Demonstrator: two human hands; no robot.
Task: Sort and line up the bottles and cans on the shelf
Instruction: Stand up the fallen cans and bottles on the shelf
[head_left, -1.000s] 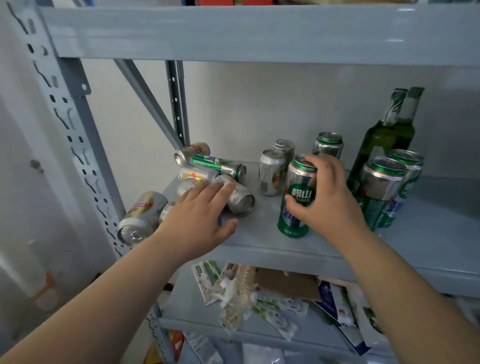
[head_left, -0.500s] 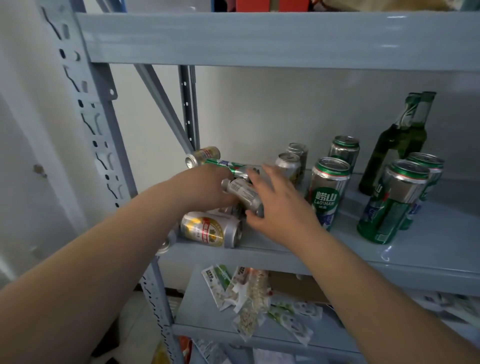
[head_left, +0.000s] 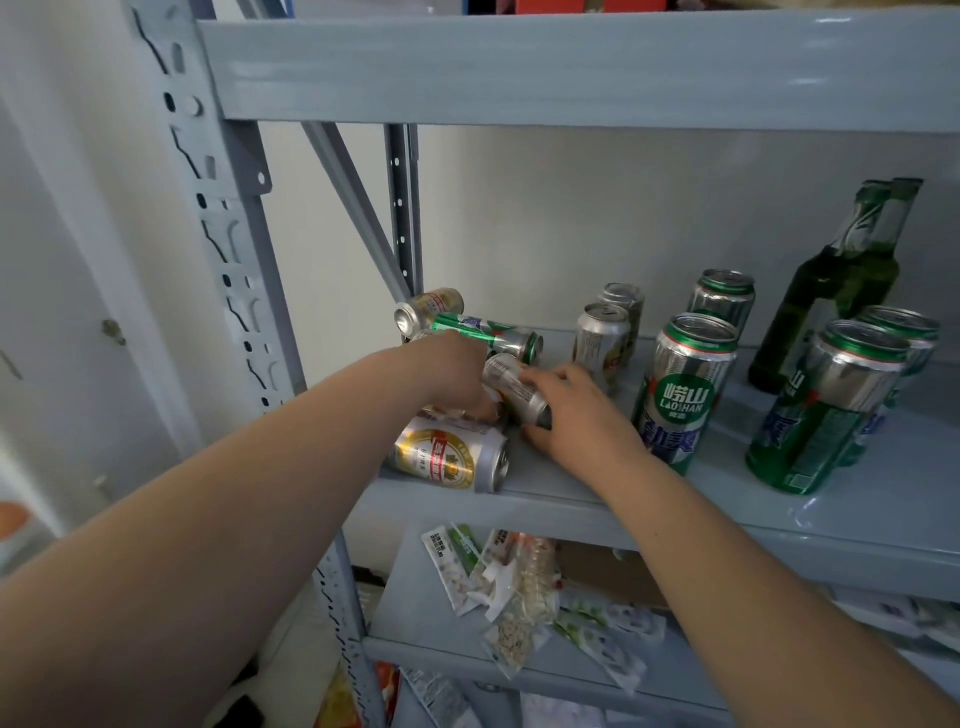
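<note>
A: Where does the silver can (head_left: 514, 387) lie?

B: On its side near the shelf's (head_left: 857, 512) front-left corner, long axis slanting back-left to front-right, between my 2 hands.

A: Which hand is nearer?

B: My right hand (head_left: 576, 415) wraps its nearer end; my left hand (head_left: 457, 371) curls beside it, grip hidden.

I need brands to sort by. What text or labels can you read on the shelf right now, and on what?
"崂山" over "LAOSHAN": green badge on the front upright green can.
Large blue characters lower on that can: partly hidden by the right hand, unreadable.
Gold lying can: red and gold emblem, text too blurred.
Right front green can: print too blurred.
Snack packets below: too small.
</note>
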